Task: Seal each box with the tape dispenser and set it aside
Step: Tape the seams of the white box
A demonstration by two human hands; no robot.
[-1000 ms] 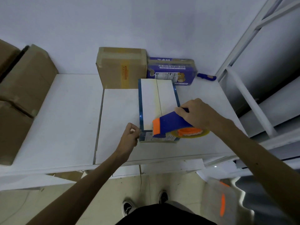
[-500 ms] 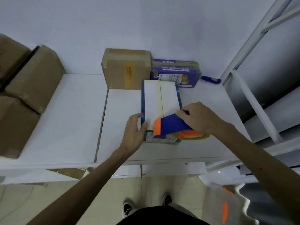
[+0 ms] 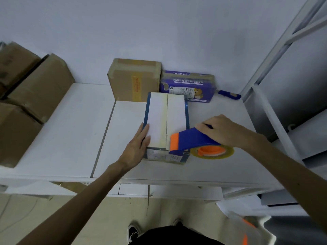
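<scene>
White box [image 3: 159, 119] sits at the centre of the frame on the table [image 3: 70, 131], its long seam running away from you. Your left hand [image 3: 136, 149] lies flat against its left edge, fingers [image 3: 144, 133] straight and pressed together, likely to brace it against the pull. Your right hand [image 3: 224, 131] curls round the tape dispenser [image 3: 192, 140], whose orange nose meets the seam's near end (hard to tell whether tape already covers it), just right of those bracing fingers.

Three brown boxes [image 3: 40, 85] are counted left of the left hand [image 3: 136, 147], a fourth brown box [image 3: 135, 80] beyond it; one white box [image 3: 159, 119], one purple pack [image 3: 187, 85], one tape dispenser [image 3: 192, 138].
</scene>
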